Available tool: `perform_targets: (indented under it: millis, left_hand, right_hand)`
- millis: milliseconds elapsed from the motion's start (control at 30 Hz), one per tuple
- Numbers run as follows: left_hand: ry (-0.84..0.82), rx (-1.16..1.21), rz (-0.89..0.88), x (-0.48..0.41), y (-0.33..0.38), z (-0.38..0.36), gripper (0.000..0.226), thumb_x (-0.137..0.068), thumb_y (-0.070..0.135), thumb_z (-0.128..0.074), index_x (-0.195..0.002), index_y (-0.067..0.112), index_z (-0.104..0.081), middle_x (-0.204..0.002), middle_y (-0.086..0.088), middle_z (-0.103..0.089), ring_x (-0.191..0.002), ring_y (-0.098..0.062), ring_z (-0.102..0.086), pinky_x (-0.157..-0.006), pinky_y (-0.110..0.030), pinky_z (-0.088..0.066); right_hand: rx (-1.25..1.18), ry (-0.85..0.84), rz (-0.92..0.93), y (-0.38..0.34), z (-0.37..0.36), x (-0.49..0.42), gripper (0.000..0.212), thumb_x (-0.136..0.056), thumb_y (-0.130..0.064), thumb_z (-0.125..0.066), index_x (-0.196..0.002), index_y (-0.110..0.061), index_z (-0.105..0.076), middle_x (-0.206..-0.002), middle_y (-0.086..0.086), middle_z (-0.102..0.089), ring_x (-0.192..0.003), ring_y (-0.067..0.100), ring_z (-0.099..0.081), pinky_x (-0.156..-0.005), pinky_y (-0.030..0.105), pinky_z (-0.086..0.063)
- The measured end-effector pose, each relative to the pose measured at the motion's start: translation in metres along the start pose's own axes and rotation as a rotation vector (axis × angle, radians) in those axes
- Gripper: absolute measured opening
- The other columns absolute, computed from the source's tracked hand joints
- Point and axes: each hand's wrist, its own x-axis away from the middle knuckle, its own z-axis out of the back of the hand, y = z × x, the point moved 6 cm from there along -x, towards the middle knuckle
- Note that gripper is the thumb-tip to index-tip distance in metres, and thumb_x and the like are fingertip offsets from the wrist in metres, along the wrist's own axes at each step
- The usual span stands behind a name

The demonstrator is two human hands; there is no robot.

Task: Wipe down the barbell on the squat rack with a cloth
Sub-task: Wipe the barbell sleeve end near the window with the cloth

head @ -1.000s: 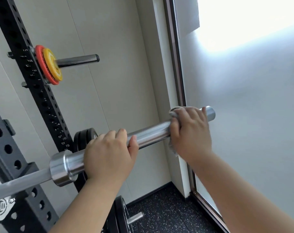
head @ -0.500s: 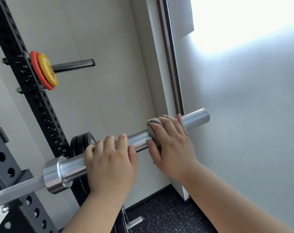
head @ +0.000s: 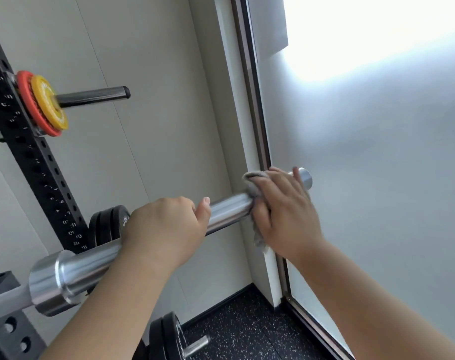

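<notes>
The barbell (head: pixel 86 268) lies across the black squat rack (head: pixel 36 162), its chrome sleeve (head: pixel 229 213) jutting toward the frosted glass panel (head: pixel 377 178). It looks heavy, rigid and slick, so a full wrap-around hold suits it. The left hand (head: pixel 166 227) curls over the sleeve's middle, while the right hand (head: pixel 286 214) clamps a limp grey cloth (head: pixel 256 188) round the sleeve just short of its end.

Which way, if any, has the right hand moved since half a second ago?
Yes: the right hand slid the cloth outward, toward the end of the bar.
</notes>
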Motion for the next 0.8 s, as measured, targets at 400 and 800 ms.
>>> perform_targets:
  millis: [400, 800]
  left_hand:
    - [0.273, -0.124, -0.118, 0.03, 0.009, -0.007, 0.043, -0.101, 0.048, -0.033, -0.073, 0.018, -0.047, -0.058, -0.008, -0.051, -0.051, -0.032, -0.053, -0.054, -0.033, -0.028]
    - [0.35, -0.152, -0.079, 0.035, 0.012, -0.013, 0.052, -0.104, 0.051, -0.031, -0.089, 0.013, -0.062, -0.07, -0.011, -0.058, -0.063, -0.035, -0.057, -0.061, -0.04, -0.035]
  right_hand:
    - [-0.042, 0.093, 0.002, 0.024, 0.007, -0.012, 0.031, -0.087, -0.027, -0.059, -0.113, -0.023, -0.074, -0.12, -0.01, -0.07, -0.119, 0.02, -0.061, -0.117, 0.049, -0.036]
    - [-0.003, 0.178, 0.081, 0.03, 0.007, -0.012, 0.029, -0.092, -0.025, -0.057, -0.113, -0.017, -0.075, -0.12, -0.003, -0.071, -0.111, 0.026, -0.065, -0.109, 0.045, -0.044]
